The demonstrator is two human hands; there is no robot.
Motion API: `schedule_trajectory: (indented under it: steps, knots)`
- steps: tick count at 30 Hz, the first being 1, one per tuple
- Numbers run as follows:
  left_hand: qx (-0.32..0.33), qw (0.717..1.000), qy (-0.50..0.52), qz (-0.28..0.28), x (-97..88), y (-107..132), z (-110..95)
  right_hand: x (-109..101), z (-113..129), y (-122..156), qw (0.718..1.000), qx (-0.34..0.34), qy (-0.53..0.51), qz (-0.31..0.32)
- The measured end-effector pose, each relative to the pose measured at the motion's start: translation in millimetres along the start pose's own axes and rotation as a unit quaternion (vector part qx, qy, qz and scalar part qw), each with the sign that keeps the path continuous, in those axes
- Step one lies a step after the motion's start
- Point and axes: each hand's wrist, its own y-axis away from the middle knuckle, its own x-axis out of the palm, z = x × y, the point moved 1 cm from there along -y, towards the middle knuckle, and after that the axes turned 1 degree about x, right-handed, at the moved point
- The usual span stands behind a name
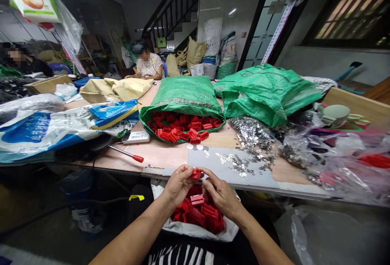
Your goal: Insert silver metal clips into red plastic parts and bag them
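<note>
My left hand (pixel 178 186) pinches a small red plastic part (pixel 195 173) between thumb and fingers, just over the table's near edge. Meeting it from the other side, my right hand (pixel 219 195) has its index fingertip against the part and its thumb bent below. Whether a small metal piece sits between the right fingers is hidden. Under both hands, a white bag (pixel 233 232) in my lap holds many red plastic parts (pixel 201 214). Small silver metal pieces (pixel 236 163) lie scattered on a grey sheet (pixel 199 160) in front of me.
Ahead, a green woven sack (pixel 187 90) spills red parts onto the table. Another green sack (pixel 268 90) and a bag of metal pieces (pixel 252 133) are right. Left lie a blue-white sack (pixel 61 129), a white device (pixel 136 136) and a red-tipped rod (pixel 128 154). Two people sit farther back.
</note>
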Motion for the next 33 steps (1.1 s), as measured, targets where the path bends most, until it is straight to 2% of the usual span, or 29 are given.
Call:
schedule_trajectory:
  steps: [6, 11, 13, 16, 19, 22, 28, 33]
  knots:
    - [-0.061, 0.993, 0.095, -0.027, 4.6, 6.6, 2.5, 0.3, 7.4, 2.2, 0.999, 0.000, 0.028, -0.030]
    - [-0.101, 0.982, 0.155, -0.028, 12.7, 11.9, 5.3, 0.6, 2.2, 3.6, 0.996, -0.016, -0.016, -0.091]
    - [-0.093, 0.985, 0.142, -0.022, 15.0, 14.4, 4.6, 0.6, 1.1, 4.5, 0.994, -0.012, -0.038, -0.097]
    - [-0.056, 0.995, 0.071, -0.036, 14.7, 17.2, -0.6, 1.5, 1.7, 7.8, 0.995, 0.006, -0.074, -0.068]
    - [-0.005, 0.998, 0.017, -0.057, 9.7, 16.9, -8.9, 2.5, 1.9, 12.6, 0.995, 0.026, -0.084, -0.042]
    - [0.026, 0.997, -0.007, -0.075, 2.2, 14.1, -14.8, 1.7, 0.0, 15.6, 0.995, 0.040, -0.081, -0.043]
    - [0.034, 0.995, -0.028, -0.091, -7.4, 12.0, -12.5, -5.9, -7.2, 9.0, 0.996, 0.050, -0.048, -0.058]
    - [0.020, 0.996, -0.025, -0.088, -10.8, 13.5, -7.9, -14.4, -17.9, -11.8, 0.995, 0.045, 0.015, -0.087]
